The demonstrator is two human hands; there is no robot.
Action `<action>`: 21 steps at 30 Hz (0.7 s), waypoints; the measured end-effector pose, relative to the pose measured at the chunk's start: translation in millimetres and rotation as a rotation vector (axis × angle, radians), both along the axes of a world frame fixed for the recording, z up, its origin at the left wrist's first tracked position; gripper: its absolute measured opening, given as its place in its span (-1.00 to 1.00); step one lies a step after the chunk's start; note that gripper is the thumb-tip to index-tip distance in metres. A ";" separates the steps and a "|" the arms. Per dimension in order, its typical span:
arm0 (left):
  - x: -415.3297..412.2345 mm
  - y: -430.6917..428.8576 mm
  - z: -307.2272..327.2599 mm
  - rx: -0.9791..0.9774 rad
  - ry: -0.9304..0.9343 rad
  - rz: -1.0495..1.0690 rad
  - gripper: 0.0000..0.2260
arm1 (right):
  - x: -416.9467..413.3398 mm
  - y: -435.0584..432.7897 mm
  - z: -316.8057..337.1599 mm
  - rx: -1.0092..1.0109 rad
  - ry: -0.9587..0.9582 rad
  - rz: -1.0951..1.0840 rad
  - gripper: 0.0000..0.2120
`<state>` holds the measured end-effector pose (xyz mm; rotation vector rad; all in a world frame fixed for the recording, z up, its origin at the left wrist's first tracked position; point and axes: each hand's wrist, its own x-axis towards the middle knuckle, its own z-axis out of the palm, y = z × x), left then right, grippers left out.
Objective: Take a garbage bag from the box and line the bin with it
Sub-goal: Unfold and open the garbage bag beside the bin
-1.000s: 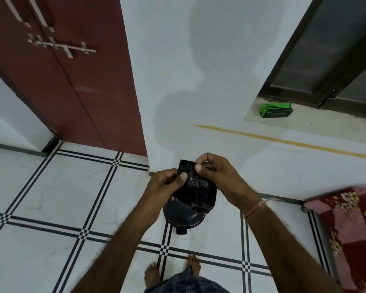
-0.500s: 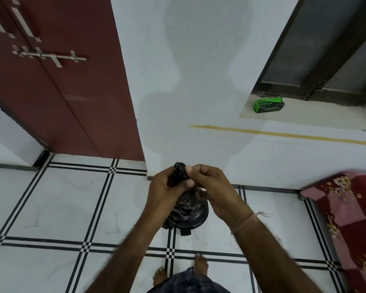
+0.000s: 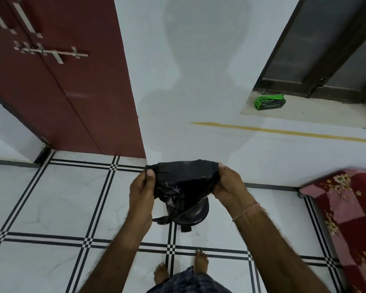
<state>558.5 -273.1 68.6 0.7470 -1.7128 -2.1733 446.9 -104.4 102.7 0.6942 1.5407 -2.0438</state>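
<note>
A black garbage bag (image 3: 184, 178) is stretched sideways between my two hands, still partly folded and crumpled at its lower left. My left hand (image 3: 141, 188) pinches its left end with thumb on top. My right hand (image 3: 228, 187) grips its right end. Directly below the bag stands the small black bin (image 3: 193, 215) on the tiled floor, mostly hidden by the bag, with its pedal poking toward me. The green garbage bag box (image 3: 269, 101) lies on the window ledge at the upper right, well away from both hands.
A white wall rises just behind the bin. A dark red door (image 3: 57, 87) is at the left. A bed with a red floral cover (image 3: 351, 210) fills the right edge. My bare feet (image 3: 180, 267) stand on the floor close to the bin.
My hands have drawn apart, spreading the bag from a small bunched wad into a wide strip. The camera has tilted a little.
</note>
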 end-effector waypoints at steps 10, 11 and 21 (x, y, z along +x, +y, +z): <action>8.8 -8.8 12.2 -0.318 -0.054 -0.281 -0.68 | -8.6 10.7 8.0 0.111 0.534 0.505 -0.74; 1.0 -4.8 19.1 -0.310 -0.046 -0.388 -0.61 | -10.2 10.6 12.4 0.108 0.556 0.573 -0.73; -22.3 25.0 29.4 0.013 -0.096 -0.665 -0.74 | -29.0 10.1 32.4 0.090 0.601 0.705 -0.69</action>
